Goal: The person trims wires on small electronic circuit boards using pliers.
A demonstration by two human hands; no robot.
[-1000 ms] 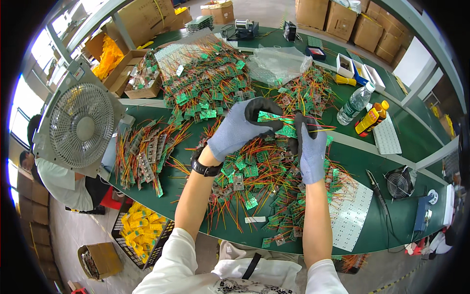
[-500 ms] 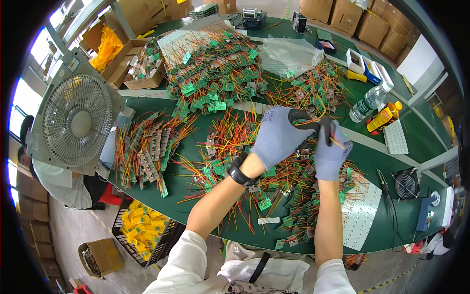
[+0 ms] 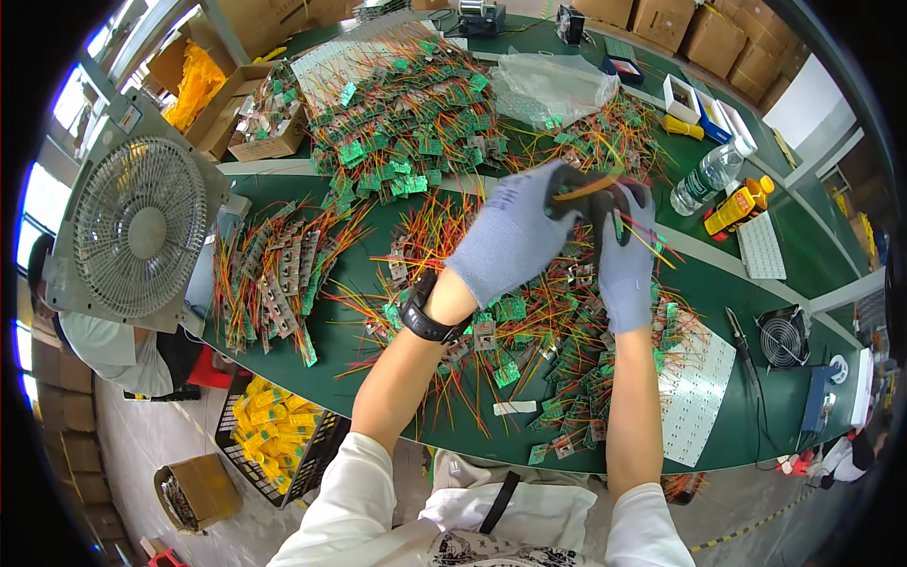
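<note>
Both my hands wear grey-blue gloves with dark fingers and meet above a heap of small wired circuit boards (image 3: 510, 312). My left hand (image 3: 524, 222) is closed, with yellow-orange wires (image 3: 588, 188) running across its fingertips. Close beside it, my right hand (image 3: 625, 255) is closed on a small green circuit board (image 3: 619, 224), mostly hidden by the fingers. Red and yellow wires (image 3: 659, 242) stick out from it to the right. Where the fingertips meet, their exact grip is hidden.
A larger pile of wired boards (image 3: 397, 123) stands at the back, a smaller bunch (image 3: 283, 274) at the left by a fan (image 3: 142, 227). At the right are a water bottle (image 3: 704, 180), a yellow-and-red bottle (image 3: 739, 208), a white perforated panel (image 3: 699, 402) and a soldering iron (image 3: 739, 335).
My hands have risen slightly, away from me. The left fingers have turned and now show wires across them; wires at the right hand now spread further right. The whole view has shifted a little.
</note>
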